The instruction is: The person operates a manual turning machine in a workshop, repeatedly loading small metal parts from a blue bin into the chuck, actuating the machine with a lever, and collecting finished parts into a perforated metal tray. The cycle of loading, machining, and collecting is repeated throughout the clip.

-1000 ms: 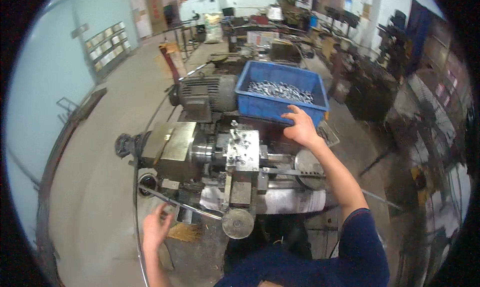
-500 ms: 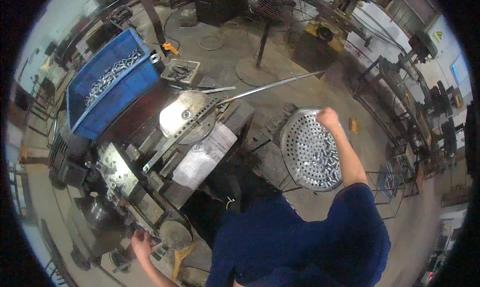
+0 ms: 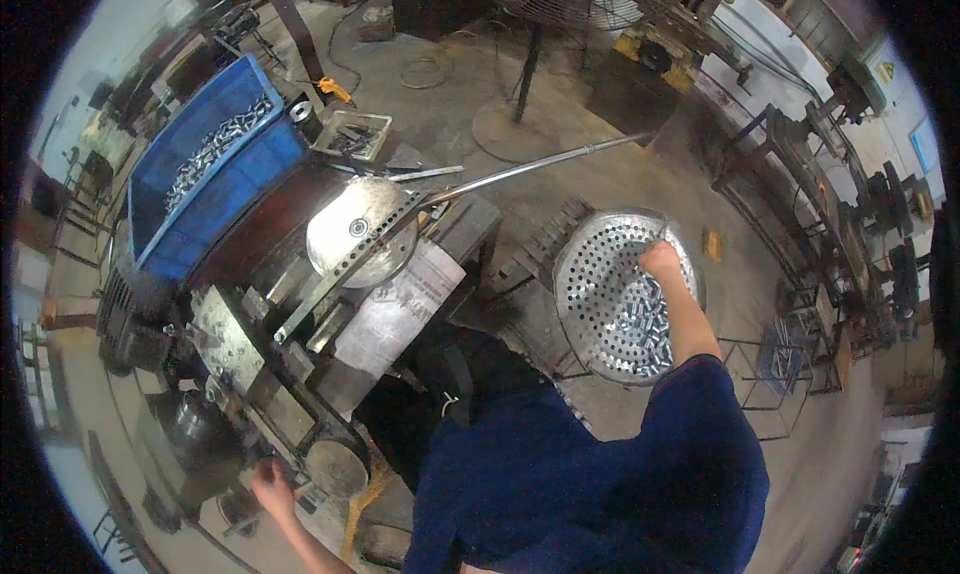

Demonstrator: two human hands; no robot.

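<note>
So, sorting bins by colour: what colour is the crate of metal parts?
Blue crate, in the head view.

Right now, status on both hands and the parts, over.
Right hand in the perforated metal basin with small metal parts. Left hand at the lathe handwheel. Nothing blocking.

At right of centre, a perforated metal basin (image 3: 612,274) looks dull grey, holding small shiny metal parts (image 3: 640,324). At upper left, a blue plastic crate (image 3: 225,189) with a smooth, slightly glossy wall holds more bright metal pieces. The lathe (image 3: 240,344) at left is dark, greasy, matt metal; its round disc (image 3: 355,229) and long rod (image 3: 540,166) gleam. The floor (image 3: 450,94) is rough grey concrete.
</note>
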